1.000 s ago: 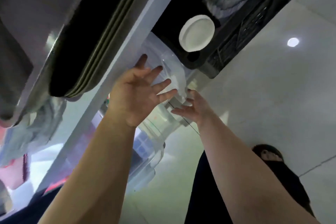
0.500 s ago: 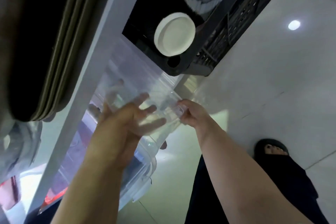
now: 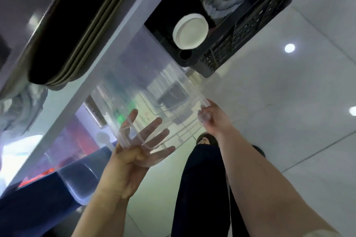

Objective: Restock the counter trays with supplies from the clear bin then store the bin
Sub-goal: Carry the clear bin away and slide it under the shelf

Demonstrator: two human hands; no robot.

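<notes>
A clear plastic bin [image 3: 154,90] hangs in the air below the white counter edge [image 3: 107,44], tilted toward me, and looks empty. My left hand [image 3: 134,152] lies flat under its near left corner, fingers spread and seen through the plastic. My right hand [image 3: 213,117] pinches the bin's right rim. Part of the bin's far end sits against the counter's underside.
A black crate [image 3: 240,31] holding a white lid [image 3: 190,32] and dark items sits just beyond the bin. A stack of dark trays [image 3: 77,25] lies on the counter at left. A blue container [image 3: 57,188] is low left. My dark-trousered legs and a sandalled foot [image 3: 207,140] stand on pale floor tiles.
The clear bin has come out from under the counter toward me and lower. My left hand moved from its top to underneath. My right hand stayed on the right rim.
</notes>
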